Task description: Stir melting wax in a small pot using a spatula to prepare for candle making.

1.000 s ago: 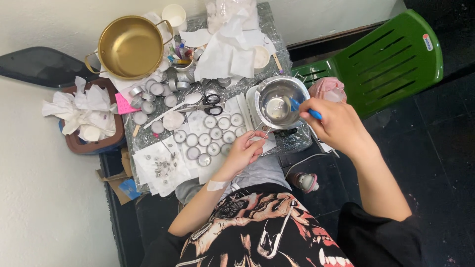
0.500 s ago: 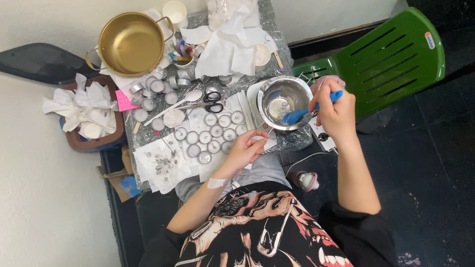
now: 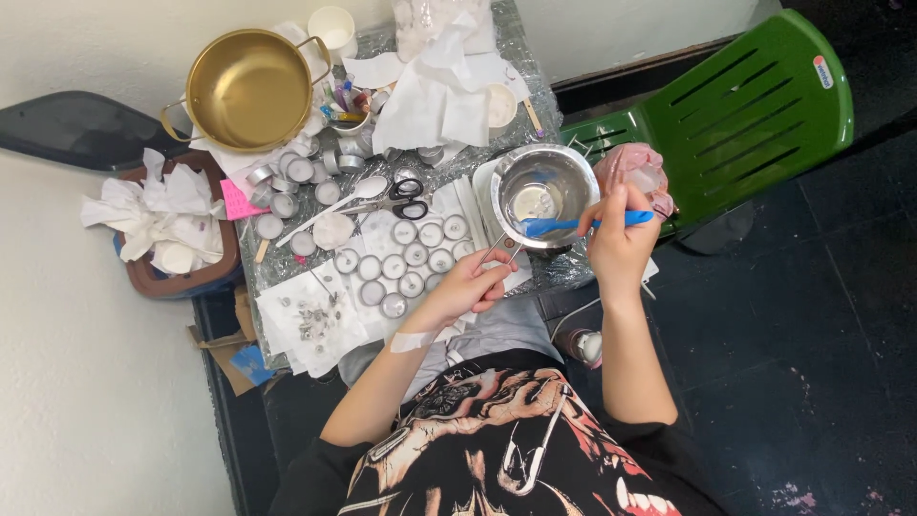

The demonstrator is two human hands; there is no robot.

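The steel melting pot sits at the table's right edge; my left hand is clamped on its wire handle and my right hand is closed around the blue spatula, whose blade rests inside. I'd judge it best to hold the handle steady and scrape slowly along the wall. Since half a second ago the spatula has swung level, and my right hand has dropped nearer the table's front edge.

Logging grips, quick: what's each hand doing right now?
Left hand: closed on the pot handle.
Right hand: closed on the blue spatula.
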